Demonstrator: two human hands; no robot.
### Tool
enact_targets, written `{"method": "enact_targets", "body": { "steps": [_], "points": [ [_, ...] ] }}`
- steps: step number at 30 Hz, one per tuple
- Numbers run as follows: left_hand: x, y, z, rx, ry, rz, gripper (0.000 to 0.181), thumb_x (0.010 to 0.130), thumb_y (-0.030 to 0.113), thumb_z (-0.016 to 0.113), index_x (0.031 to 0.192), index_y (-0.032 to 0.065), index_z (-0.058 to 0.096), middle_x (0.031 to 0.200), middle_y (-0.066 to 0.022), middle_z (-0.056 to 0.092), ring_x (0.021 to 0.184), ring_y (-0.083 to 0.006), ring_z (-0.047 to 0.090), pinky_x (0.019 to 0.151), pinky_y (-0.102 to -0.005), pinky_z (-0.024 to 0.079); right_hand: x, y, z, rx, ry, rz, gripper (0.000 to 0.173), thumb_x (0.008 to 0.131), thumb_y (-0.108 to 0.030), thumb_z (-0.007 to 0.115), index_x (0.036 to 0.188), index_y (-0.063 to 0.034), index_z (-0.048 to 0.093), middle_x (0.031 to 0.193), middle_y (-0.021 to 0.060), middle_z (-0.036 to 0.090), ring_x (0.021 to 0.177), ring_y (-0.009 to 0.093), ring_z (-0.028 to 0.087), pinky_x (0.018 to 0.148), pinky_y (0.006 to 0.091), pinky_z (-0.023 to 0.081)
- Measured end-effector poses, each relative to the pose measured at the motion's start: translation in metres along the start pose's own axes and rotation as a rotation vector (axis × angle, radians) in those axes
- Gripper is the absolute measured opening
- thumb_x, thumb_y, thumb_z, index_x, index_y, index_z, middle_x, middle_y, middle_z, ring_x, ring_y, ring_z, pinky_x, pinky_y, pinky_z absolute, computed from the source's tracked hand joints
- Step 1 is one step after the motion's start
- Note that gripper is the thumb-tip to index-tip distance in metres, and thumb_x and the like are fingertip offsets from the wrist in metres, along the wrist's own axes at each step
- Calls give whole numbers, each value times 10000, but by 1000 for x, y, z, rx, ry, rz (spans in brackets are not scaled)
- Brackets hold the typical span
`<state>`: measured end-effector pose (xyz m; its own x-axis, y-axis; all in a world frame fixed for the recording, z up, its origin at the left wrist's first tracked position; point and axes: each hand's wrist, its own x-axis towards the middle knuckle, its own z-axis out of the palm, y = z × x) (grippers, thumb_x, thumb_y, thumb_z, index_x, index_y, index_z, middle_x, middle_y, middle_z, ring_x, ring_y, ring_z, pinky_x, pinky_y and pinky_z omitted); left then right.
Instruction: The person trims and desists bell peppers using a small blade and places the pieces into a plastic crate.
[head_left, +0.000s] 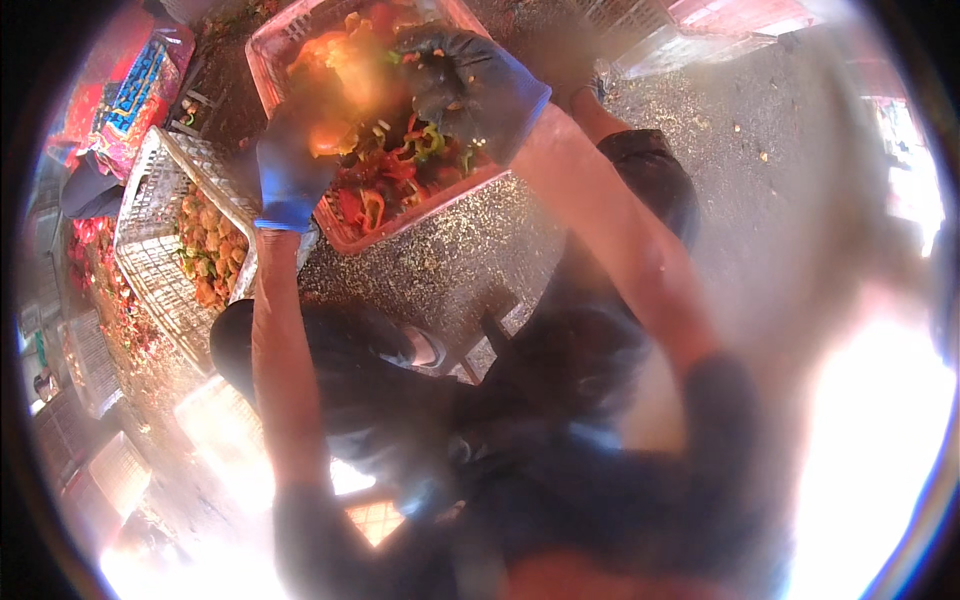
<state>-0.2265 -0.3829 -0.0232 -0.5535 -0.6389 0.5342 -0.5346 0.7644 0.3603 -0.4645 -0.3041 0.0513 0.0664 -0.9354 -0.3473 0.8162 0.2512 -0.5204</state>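
A red plastic crate (352, 244) stands before me at the top, with red, orange and green pepper pieces (390, 176) inside. Over its left side, my left hand (292, 161), in a blue and dark glove, is closed around an orange-yellow bell pepper (337, 64), blurred in the view. My right hand (457, 82) wears a dark glove with a blue cuff and has seeds stuck to it. It is beside the pepper, over the crate, fingers curled; whether it holds anything is hidden.
To the left, a white plastic crate (161, 277) holds orange and green pepper pieces (210, 251). Seeds lie scattered on the ground (420, 262). Pale crates (652, 49) stand at the upper right. Another person's dark-clad leg (90, 187) appears at the far left near patterned red fabric.
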Motion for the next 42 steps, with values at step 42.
{"method": "enact_targets", "body": {
  "steps": [42],
  "points": [
    [-4,32,-50,-1073,-26,-429,412,1008,185,622,1407,96,572,1407,-97,584,1035,-215,679,840,-316,581,-24,2,0,-414,-72,-279,241,890,-175,738,1050,2,705,858,35,678,699,93,622,583,251,498]
  ]
}}
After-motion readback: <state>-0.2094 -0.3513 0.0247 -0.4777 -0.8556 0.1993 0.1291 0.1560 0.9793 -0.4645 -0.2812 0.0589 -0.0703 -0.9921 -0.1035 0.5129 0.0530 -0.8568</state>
